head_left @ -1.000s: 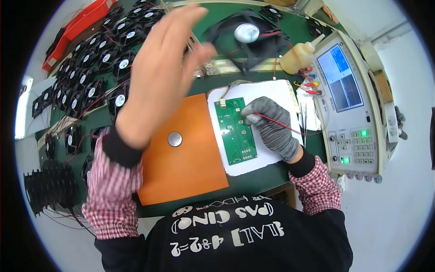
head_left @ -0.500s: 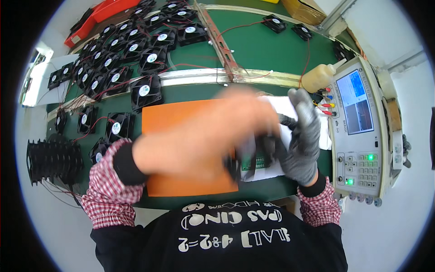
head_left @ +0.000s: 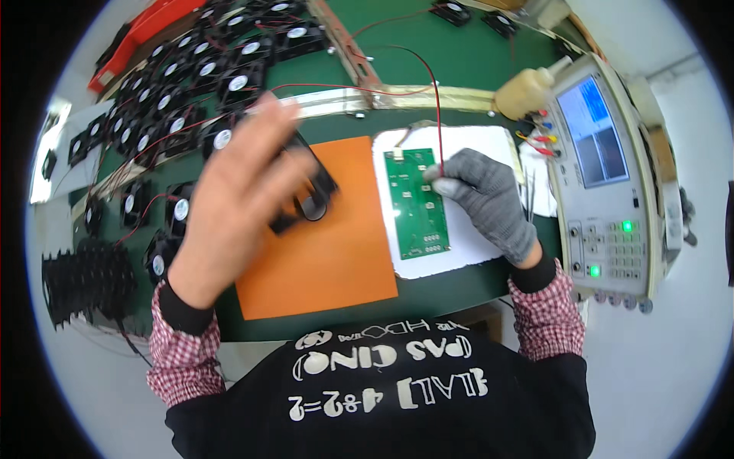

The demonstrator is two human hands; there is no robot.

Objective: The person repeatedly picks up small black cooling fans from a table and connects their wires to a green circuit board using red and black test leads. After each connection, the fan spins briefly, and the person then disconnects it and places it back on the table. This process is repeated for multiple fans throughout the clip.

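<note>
My right hand (head_left: 483, 195), in a grey glove, pinches the end of a red-and-black wire (head_left: 439, 115) over the green circuit board (head_left: 417, 218). The board lies on a white pad (head_left: 482, 252), with a pale connector at its top left. My bare left hand (head_left: 237, 199) is blurred, its fingers apart, above the left part of an orange mat (head_left: 336, 268). Just beyond its fingers a black fan (head_left: 325, 180) rests on the mat, partly hidden by the hand. The fan shows sharper than the hand.
Many black fans (head_left: 206, 69) with red wires crowd the far left, and a fan stack (head_left: 88, 279) stands near left. At right is a test instrument (head_left: 612, 229) with a lit screen and coloured leads. A yellowish bottle (head_left: 524, 93) and tweezers (head_left: 529, 191) sit beside it.
My left hand has swung left, away from the board. The fan now shows on the orange mat. My right hand now pinches the wire over the board, which is uncovered.
</note>
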